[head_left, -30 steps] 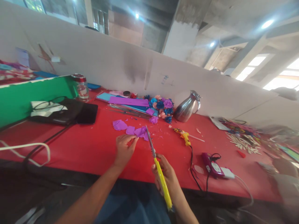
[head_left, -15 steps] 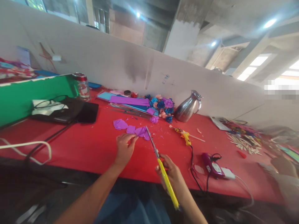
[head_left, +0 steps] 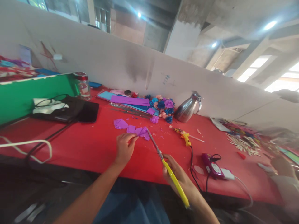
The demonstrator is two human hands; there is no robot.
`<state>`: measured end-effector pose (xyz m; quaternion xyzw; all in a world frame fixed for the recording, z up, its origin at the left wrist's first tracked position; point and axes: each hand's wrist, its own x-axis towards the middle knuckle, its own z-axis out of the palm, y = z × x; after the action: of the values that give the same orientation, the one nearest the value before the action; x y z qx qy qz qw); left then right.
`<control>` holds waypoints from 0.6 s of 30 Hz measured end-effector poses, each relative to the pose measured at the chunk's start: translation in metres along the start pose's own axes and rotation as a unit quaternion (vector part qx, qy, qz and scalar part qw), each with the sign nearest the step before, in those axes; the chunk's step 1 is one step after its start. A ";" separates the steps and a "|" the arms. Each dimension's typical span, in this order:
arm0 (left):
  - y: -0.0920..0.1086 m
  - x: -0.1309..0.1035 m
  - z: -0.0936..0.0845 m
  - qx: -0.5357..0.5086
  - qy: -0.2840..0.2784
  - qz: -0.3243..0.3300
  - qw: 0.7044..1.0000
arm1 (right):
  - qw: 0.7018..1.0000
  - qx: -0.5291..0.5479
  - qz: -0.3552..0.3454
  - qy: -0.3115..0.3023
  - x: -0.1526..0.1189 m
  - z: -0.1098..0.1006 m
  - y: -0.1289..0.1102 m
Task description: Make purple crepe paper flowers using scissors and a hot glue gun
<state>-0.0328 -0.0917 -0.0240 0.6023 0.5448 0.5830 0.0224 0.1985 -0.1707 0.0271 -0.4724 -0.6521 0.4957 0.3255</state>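
Note:
My left hand (head_left: 125, 147) is closed, with thumb and fingertips pinched on the near edge of a purple crepe paper piece (head_left: 141, 132). In my right hand (head_left: 178, 174) is a pair of scissors (head_left: 156, 143) with yellow handles, seen nearly edge-on. The blades point away from me, and their tips reach the right end of that paper. Whether the blades are parted I cannot tell. More purple pieces (head_left: 121, 123) lie just left, beyond my left hand. A small purple paper flower (head_left: 154, 119) sits farther back.
Paper flowers (head_left: 165, 105) and stacked paper strips (head_left: 129, 100) lie at the back beside a metal jug (head_left: 187, 107). Right of my hands are a yellow glue gun (head_left: 186, 138) with its cord and a purple power strip (head_left: 213, 166). Another person's hand (head_left: 282, 165) shows at far right.
My right hand has shifted slightly right, swinging the scissors' handles that way while the tips stay by the paper. My left hand has hardly moved.

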 end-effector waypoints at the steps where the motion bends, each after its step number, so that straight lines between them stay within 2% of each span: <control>1: 0.001 0.000 0.000 0.000 0.003 0.000 1.000 | 1.000 -0.008 0.003 -0.011 -0.001 -0.002 -0.001; 8: 0.002 -0.001 0.000 0.006 0.007 0.003 1.000 | 0.999 0.007 0.043 -0.014 -0.001 -0.003 -0.009; 18: -0.001 -0.002 0.001 -0.012 -0.015 0.005 1.000 | 0.999 0.019 0.047 -0.006 0.008 -0.002 -0.008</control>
<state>-0.0318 -0.0922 -0.0262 0.6132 0.5341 0.5809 0.0349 0.1957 -0.1633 0.0349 -0.4933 -0.6216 0.5254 0.3070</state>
